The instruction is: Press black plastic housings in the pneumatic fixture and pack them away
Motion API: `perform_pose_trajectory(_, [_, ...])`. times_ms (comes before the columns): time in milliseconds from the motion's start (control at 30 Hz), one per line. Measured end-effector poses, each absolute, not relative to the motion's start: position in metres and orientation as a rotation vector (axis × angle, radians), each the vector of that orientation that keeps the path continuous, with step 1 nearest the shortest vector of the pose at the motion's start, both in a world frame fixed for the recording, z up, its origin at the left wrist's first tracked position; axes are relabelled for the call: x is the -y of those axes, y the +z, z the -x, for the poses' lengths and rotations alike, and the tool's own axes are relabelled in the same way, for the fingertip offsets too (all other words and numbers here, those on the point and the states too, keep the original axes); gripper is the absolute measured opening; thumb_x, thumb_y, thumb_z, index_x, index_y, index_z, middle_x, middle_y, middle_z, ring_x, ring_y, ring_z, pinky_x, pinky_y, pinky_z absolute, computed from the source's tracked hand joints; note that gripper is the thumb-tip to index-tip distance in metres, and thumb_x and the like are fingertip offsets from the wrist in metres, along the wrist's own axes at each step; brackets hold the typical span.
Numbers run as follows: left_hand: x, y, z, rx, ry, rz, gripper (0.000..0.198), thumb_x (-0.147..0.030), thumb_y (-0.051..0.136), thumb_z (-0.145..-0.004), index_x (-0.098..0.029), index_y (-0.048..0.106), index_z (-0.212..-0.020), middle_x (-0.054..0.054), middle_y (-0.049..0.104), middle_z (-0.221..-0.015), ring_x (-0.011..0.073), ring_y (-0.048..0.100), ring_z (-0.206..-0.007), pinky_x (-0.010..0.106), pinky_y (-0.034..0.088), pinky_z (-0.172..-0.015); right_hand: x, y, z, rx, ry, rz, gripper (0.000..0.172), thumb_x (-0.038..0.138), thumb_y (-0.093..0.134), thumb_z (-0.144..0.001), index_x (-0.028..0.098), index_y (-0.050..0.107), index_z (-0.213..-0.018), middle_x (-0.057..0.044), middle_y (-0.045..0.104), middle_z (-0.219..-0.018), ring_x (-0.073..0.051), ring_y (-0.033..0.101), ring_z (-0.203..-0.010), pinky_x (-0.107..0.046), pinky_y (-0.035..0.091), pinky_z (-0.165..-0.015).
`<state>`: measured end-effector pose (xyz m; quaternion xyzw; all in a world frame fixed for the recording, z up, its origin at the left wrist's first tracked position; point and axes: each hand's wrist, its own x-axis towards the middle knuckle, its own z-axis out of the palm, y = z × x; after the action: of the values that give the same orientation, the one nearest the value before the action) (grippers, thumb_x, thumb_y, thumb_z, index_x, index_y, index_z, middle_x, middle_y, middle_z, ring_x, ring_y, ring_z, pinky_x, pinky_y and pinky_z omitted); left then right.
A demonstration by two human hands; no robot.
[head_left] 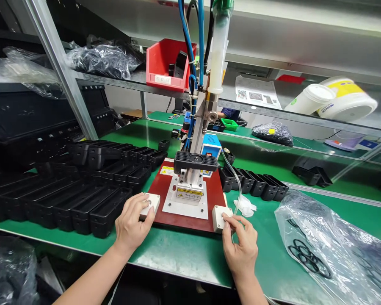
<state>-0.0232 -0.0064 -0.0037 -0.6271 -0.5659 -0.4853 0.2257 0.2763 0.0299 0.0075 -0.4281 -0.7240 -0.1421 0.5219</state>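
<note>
My left hand [131, 222] is curled over the left white button box [155, 203], thumb and fingers around its round button. Bent fingers of my right hand [241, 243] grip the right white button box [218, 220], with fingertips on its top. Between the hands stands a bench press [198, 131] on a dark red base [180, 222]. A long black plastic part [196, 162] with a round centre and ribbed sides sits across the press fixture, above a metal plate [174, 205]. Neither hand touches that part.
Rows of black housings [106, 212] fill the left bench; a shorter row [257, 182] stands right of the press. A clear bag of black rings [307, 258] lies at the right. Overhead, the shelf carries a red bin [157, 63]. Someone's sleeve [231, 113] shows behind.
</note>
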Motion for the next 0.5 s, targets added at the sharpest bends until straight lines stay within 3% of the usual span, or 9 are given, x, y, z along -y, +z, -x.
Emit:
perform_pose_trajectory(167, [0.008, -0.009, 0.024, 1.535, -1.415, 1.766, 0.014, -0.015, 0.057, -0.086, -0.018, 0.056, -0.100, 0.010, 0.065, -0.110, 0.0247, 0.060, -0.112, 0.040, 0.051, -0.092, -0.030, 0.003, -0.275, 1.713, -0.321, 1.026, 0.015, 0.019, 0.056, -0.090, 0.019, 0.065, -0.102, -0.006, 0.067, -0.091, -0.022, 0.060, -0.089, -0.039, 0.044, -0.078])
perform_pose_trajectory(500, [0.008, -0.013, 0.025, 1.581, -1.485, 1.804, 0.021, -0.020, 0.050, -0.091, -0.017, 0.052, -0.111, 0.012, 0.061, -0.114, 0.0259, 0.057, -0.111, 0.046, 0.048, -0.094, -0.026, -0.016, -0.278, 1.634, -0.035, 1.071, 0.035, 0.027, 0.050, -0.094, 0.020, 0.053, -0.128, -0.012, 0.060, -0.125, -0.026, 0.055, -0.115, -0.048, 0.047, -0.095])
